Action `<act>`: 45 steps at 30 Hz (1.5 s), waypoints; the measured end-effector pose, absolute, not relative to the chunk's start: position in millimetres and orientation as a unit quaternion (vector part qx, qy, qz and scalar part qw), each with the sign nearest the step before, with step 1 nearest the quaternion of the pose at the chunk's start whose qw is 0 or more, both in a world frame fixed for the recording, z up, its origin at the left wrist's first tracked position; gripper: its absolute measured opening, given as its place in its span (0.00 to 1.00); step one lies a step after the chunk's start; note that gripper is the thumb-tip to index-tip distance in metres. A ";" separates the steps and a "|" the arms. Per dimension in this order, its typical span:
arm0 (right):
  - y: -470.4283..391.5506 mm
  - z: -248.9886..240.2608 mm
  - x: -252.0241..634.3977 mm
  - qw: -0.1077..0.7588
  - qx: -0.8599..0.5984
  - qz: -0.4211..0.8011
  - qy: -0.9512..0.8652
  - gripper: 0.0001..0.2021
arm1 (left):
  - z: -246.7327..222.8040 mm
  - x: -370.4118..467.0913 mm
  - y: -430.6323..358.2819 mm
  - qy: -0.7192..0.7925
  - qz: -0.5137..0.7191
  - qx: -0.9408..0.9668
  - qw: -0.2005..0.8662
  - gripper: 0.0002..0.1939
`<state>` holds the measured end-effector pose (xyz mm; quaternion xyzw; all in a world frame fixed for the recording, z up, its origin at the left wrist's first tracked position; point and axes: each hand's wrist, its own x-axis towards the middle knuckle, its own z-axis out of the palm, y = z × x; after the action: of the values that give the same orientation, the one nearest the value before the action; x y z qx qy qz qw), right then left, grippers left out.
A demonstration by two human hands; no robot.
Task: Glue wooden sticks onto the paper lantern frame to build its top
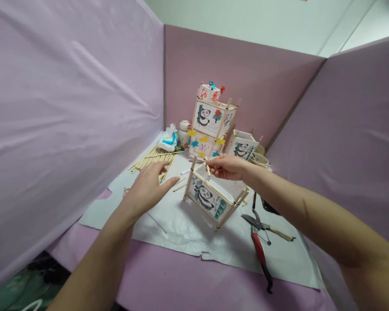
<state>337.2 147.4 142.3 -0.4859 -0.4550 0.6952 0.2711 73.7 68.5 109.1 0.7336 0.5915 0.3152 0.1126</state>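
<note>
Item: red-handled pliers (261, 242), at 5 o'clock, lying on the desk (188, 280). Your left hand (147, 188), at 9 o'clock, open, fingers spread above white paper (181, 229). Your right hand (227, 167) pinches a stick (208, 167) atop the panda lantern frame (210, 196), centre. Finished lantern stack (210, 121), 12 o'clock.

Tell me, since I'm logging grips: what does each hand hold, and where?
Right hand pinches a stick at the lantern's top edge; left hand holds nothing.

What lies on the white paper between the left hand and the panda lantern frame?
In the head view, only a few loose wooden sticks lie between the left hand and the panda lantern frame; otherwise bare white paper.
</note>
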 end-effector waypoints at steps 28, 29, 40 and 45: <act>135.6 133.2 327.4 0.284 -0.523 0.680 -0.427 0.10 | 141.4 100.5 115.5 0.460 0.293 0.815 0.194 0.12; 135.6 132.8 327.2 0.284 -0.524 0.680 -0.427 0.10 | 140.8 100.9 115.9 0.458 0.295 0.815 0.197 0.12; 139.6 130.6 327.1 0.263 -0.527 0.684 -0.431 0.09 | 139.7 103.4 116.4 0.447 0.302 0.820 0.191 0.10; 140.4 130.8 326.6 0.263 -0.534 0.678 -0.431 0.10 | 140.0 102.8 115.6 0.445 0.300 0.821 0.193 0.11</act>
<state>326.6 140.4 130.8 -0.5343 -0.4310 0.6781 0.2625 102.8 115.6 140.0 0.8211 0.4452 0.3003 0.1934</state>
